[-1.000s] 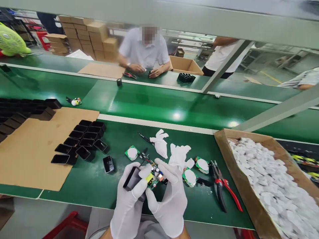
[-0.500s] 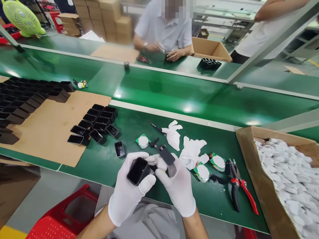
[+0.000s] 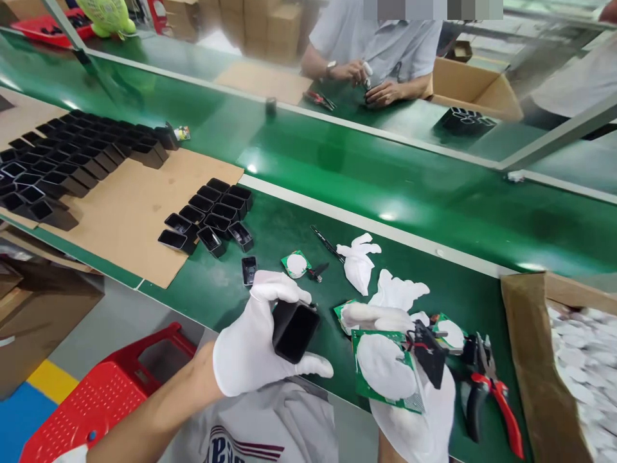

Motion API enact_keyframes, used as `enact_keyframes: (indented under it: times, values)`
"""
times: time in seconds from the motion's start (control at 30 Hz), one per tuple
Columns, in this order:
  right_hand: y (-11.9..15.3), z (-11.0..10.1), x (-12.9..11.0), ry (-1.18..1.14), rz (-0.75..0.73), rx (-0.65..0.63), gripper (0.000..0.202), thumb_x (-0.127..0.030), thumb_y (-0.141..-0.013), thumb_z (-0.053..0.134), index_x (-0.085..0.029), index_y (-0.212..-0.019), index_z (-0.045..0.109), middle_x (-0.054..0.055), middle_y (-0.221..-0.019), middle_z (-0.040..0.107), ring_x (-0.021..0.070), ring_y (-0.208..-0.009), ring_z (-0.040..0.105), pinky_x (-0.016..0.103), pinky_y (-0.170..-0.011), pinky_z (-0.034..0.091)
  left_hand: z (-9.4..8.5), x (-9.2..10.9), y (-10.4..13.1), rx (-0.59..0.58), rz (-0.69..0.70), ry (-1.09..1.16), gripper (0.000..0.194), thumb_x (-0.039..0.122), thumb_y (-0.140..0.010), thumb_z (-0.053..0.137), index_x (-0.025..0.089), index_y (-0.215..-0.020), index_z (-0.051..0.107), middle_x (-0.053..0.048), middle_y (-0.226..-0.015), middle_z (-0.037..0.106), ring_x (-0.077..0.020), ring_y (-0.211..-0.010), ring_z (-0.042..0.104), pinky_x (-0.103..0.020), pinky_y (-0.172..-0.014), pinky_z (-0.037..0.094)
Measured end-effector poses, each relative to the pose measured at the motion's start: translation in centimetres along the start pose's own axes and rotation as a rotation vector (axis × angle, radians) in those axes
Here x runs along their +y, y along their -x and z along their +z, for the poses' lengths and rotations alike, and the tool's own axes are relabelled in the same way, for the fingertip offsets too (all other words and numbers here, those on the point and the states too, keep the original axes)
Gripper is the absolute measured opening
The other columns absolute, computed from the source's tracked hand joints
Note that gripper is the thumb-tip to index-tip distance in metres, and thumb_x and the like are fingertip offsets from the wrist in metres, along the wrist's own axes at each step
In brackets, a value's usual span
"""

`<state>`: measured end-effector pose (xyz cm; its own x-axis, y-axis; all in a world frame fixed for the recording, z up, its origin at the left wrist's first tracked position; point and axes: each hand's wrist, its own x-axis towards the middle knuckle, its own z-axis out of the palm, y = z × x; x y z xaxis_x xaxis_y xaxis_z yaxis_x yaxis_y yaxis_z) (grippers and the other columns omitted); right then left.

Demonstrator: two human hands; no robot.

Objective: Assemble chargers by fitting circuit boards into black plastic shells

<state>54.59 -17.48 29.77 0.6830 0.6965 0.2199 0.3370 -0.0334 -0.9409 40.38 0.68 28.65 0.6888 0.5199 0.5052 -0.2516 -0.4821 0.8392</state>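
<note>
My left hand [image 3: 258, 344], in a white glove, grips a black rectangular case [image 3: 295, 329] whose open end faces up toward me. To its right, my gloved right hand [image 3: 414, 411] holds a green circuit board [image 3: 388, 370] with a white round pad on it and a black part at its right end. The case and the board are apart. Beyond my hands lies another green board [image 3: 296, 264] with a white pad, and a single small black case [image 3: 249, 270] stands beside it. White gloves [image 3: 398, 290] lie behind my right hand.
Red-handled pliers [image 3: 494, 392] lie right, beside a carton [image 3: 535, 360] of white pads. Rows of black cases [image 3: 81, 154] stand on cardboard [image 3: 130, 212] at left. A red stool [image 3: 110, 399] is below the bench. Across the bench, a person's hands [image 3: 380, 90] work.
My hands have moved apart. The right hand now holds a green board with a white pad, and the case in my left hand has shifted right. The whole view has also shifted.
</note>
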Motion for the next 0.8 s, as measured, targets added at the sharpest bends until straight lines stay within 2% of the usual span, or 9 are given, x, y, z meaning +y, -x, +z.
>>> enact_keyframes:
  times: [0.1,0.2,0.3,0.37,0.47,0.57,0.63,0.7,0.8]
  values:
    - [-1.0,1.3,-2.4,-0.087,0.037,-0.026,0.071,-0.088,-0.076,0.078,-0.031,-0.117,0.072,0.013,-0.106,0.079,0.0401,-0.101,0.079,0.054,-0.081,0.068,0.4,-0.2,0.3,0.088,-0.019,-0.04,0.083,0.041,-0.072,0.103,0.029,-0.128,0.043,-0.007,-0.118,0.059,-0.0255,-0.109,0.063,-0.043,-0.094,0.059]
    - [-1.3,2.7,-3.8,-0.134,0.061,-0.056,0.069,-0.086,-0.078,0.077,-0.035,-0.123,0.068,0.01,-0.106,0.081,0.0363,-0.092,0.082,0.053,-0.075,0.07,0.8,-0.2,0.4,0.122,-0.054,-0.115,0.069,0.032,-0.078,0.096,0.026,-0.128,0.049,-0.008,-0.118,0.056,-0.0278,-0.112,0.061,-0.046,-0.096,0.058]
    - [-1.0,3.3,-4.1,-0.122,-0.013,-0.103,0.06,-0.08,-0.084,0.076,-0.036,-0.124,0.069,0.01,-0.11,0.081,0.0385,-0.097,0.083,0.057,-0.081,0.071,1.0,0.1,0.6,0.157,-0.078,-0.131,0.054,0.015,-0.083,0.082,0.026,-0.127,0.051,-0.009,-0.12,0.051,-0.0271,-0.111,0.063,-0.045,-0.094,0.06]
    - [-1.1,3.2,-3.4,-0.034,-0.044,-0.114,0.059,-0.076,-0.085,0.075,-0.036,-0.127,0.07,0.012,-0.111,0.08,0.0435,-0.105,0.081,0.062,-0.085,0.07,1.1,0.1,0.9,0.176,-0.081,-0.089,0.054,0.009,-0.083,0.077,0.026,-0.128,0.052,-0.009,-0.119,0.053,-0.0257,-0.108,0.066,-0.042,-0.09,0.062]
    - [-3.3,3.1,-0.8,0.086,-0.092,-0.101,0.053,-0.067,-0.084,0.082,-0.041,-0.129,0.072,0.01,-0.116,0.078,0.047,-0.117,0.076,0.068,-0.088,0.067,1.4,-0.8,0.8,0.186,-0.158,0.085,0.047,0.021,-0.081,0.087,0.027,-0.12,0.063,-0.009,-0.113,0.066,-0.0273,-0.102,0.072,-0.043,-0.09,0.064]
    - [-8.6,3.2,1.2,0.158,-0.214,-0.094,0.046,-0.06,-0.093,0.08,-0.044,-0.134,0.069,0.009,-0.135,0.074,0.0381,-0.131,0.067,0.056,-0.091,0.066,2.2,-2.6,-0.7,0.143,-0.403,0.354,0.029,0.044,-0.077,0.094,0.027,-0.093,0.076,-0.006,-0.087,0.073,-0.0299,-0.086,0.076,-0.044,-0.08,0.067]
    - [-12.2,3.3,1.3,0.214,-0.286,-0.09,0.052,-0.061,-0.088,0.085,-0.05,-0.137,0.068,0.007,-0.138,0.073,0.0368,-0.134,0.065,0.051,-0.086,0.067,2.8,-3.3,-2.3,0.161,-0.419,0.43,0.035,0.055,-0.072,0.096,0.029,-0.086,0.078,-0.003,-0.071,0.069,-0.0296,-0.073,0.075,-0.044,-0.067,0.067]
    - [-14.3,3.3,0.8,0.255,-0.337,-0.09,0.064,-0.062,-0.075,0.091,-0.061,-0.135,0.068,0.004,-0.129,0.077,0.0422,-0.13,0.069,0.054,-0.073,0.068,3.3,-3.4,-3.5,0.21,-0.38,0.449,0.04,0.062,-0.07,0.096,0.028,-0.087,0.081,-0.001,-0.063,0.065,-0.0296,-0.066,0.073,-0.044,-0.06,0.065]
    - [-14.2,3.1,0.0,0.273,-0.395,-0.093,0.071,-0.064,-0.066,0.09,-0.068,-0.134,0.067,0.002,-0.12,0.08,0.0474,-0.122,0.073,0.06,-0.056,0.065,3.6,-2.9,-3.6,0.309,-0.372,0.485,0.045,0.067,-0.074,0.092,0.025,-0.09,0.083,-0.004,-0.063,0.066,-0.0313,-0.067,0.074,-0.046,-0.061,0.066]
